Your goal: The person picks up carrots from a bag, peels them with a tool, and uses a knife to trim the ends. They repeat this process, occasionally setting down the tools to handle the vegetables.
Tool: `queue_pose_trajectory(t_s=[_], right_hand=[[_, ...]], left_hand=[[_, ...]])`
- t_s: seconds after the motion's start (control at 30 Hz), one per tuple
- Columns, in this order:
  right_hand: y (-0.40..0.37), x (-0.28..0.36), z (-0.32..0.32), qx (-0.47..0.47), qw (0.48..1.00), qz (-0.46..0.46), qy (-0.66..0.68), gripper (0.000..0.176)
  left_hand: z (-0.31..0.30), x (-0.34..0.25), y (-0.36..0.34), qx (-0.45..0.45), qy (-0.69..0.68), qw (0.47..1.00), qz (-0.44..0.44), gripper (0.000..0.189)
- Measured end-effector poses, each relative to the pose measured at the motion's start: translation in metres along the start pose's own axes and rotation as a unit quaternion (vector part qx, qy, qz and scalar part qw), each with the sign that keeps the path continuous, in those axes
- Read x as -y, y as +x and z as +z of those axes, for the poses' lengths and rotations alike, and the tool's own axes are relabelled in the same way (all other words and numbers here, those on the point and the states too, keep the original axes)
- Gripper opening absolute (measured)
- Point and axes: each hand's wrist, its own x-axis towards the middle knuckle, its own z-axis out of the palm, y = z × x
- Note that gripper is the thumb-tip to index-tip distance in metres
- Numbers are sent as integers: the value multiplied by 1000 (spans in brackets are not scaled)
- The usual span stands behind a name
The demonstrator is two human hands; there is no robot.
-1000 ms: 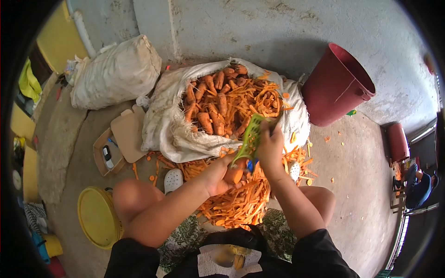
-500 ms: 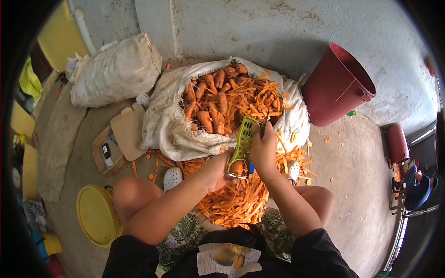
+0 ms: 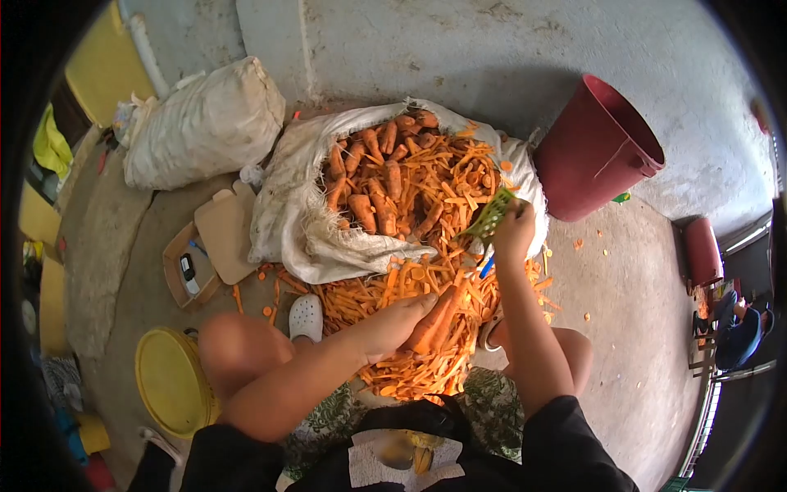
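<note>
My left hand (image 3: pixel 399 325) is closed around a carrot (image 3: pixel 430 326), held tilted above a heap of orange peelings (image 3: pixel 410 381). My right hand (image 3: pixel 515 232) grips a green vegetable peeler (image 3: pixel 490 215) with a perforated body, raised to the right and apart from the carrot. A small blue piece (image 3: pixel 488 267) shows just below the right hand. Beyond the hands, a white woven sack (image 3: pixel 291 246) lies open with whole carrots (image 3: pixel 361 211) at its left side and loose peelings on its right, partly hidden behind the peeler.
A red bin (image 3: pixel 586 164) leans by the wall at right. A stuffed white sack (image 3: pixel 205 123) lies at back left. An opened cardboard box (image 3: pixel 225 234) holds small items. A yellow bucket (image 3: pixel 172 381) is beside my left knee. Another person (image 3: pixel 742 332) is at far right.
My right hand has moved the peeler up and right, away from the carrot. My left hand has lowered slightly with the carrot, which now shows in full view. My right foot has shifted.
</note>
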Motion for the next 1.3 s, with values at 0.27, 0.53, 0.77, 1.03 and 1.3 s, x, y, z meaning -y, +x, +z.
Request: queue_pose_trajectory(t_s=[0.27,0.53,0.77,1.03,1.3], right_hand=[[-56,50,0,150,971,13,184,18],[-86,55,8,180,967,-60,168,16],[-25,17,6,17,997,-36,61,20],[-64,54,-5,138,968,-26,206,18],[-93,64,-3,129,978,-138,87,15]], left_hand=[[-30,-17,18,18,-155,988,-23,34],[-20,-15,20,-25,-190,981,-18,30],[-21,-14,6,88,-55,994,-26,35],[-24,-21,14,28,-151,988,-16,29],[-15,-21,16,-20,-194,981,-17,27]])
